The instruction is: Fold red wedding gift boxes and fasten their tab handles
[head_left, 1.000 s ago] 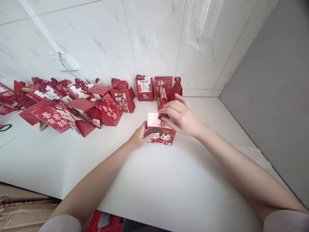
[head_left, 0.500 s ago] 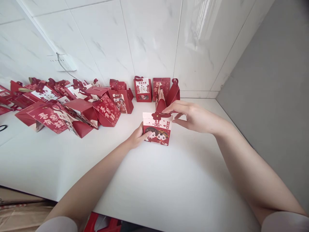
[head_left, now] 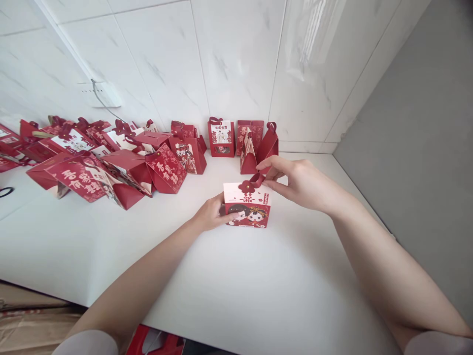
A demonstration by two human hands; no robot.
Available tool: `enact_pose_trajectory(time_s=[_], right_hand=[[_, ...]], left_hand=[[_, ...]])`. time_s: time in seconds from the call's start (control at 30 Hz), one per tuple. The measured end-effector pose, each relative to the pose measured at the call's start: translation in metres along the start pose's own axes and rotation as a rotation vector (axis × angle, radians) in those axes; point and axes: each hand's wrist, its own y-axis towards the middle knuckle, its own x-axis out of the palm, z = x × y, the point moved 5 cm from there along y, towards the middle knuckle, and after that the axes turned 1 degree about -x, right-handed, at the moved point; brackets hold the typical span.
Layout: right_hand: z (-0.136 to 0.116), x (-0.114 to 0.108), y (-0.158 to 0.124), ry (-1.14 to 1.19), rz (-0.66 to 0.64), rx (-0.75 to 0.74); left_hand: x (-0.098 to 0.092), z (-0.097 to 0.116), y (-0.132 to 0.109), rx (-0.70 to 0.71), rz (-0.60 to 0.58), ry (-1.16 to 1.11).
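A small red and white gift box (head_left: 247, 216) with two cartoon faces on its front stands on the white table in front of me. My left hand (head_left: 213, 213) grips its left side, thumb across the printed front and the other fingers hidden behind. On the box's white upper flap sits a dark red flower-shaped piece (head_left: 246, 187) with a gold stud. From it rises a looped red ribbon (head_left: 257, 179), pinched between the thumb and fingers of my right hand (head_left: 293, 181) at the box's upper right.
Close behind my right hand stand several finished-looking red gift boxes (head_left: 220, 139) along the tiled wall (head_left: 240, 64). Many more (head_left: 79, 178) lie heaped on the left of the white table (head_left: 236, 276). A socket (head_left: 99, 94) with a cable is on the wall; a grey surface (head_left: 414, 148) borders the right.
The box has tilted, with its upper flap leaning differently, and shifted slightly right and nearer. My right fingers have closed on the ribbon, which now stands up in a loop instead of lying flat.
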Motion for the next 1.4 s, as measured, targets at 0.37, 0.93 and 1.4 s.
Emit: enact_pose_trajectory(time_s=[0.37, 0.93, 1.4], right_hand=[[-0.016, 0.030, 0.004, 0.339, 0.056, -0.149], [-0.018, 0.030, 0.002, 0.015, 0.142, 0.010], [-0.021, 0.038, 0.003, 0.203, 0.164, -0.097]], left_hand=[[0.005, 0.009, -0.004, 0.086, -0.054, 0.179], [-0.015, 0.044, -0.029, 0.249, 0.666, -0.122], [-0.021, 0.057, -0.035, 0.268, 0.751, -0.161]])
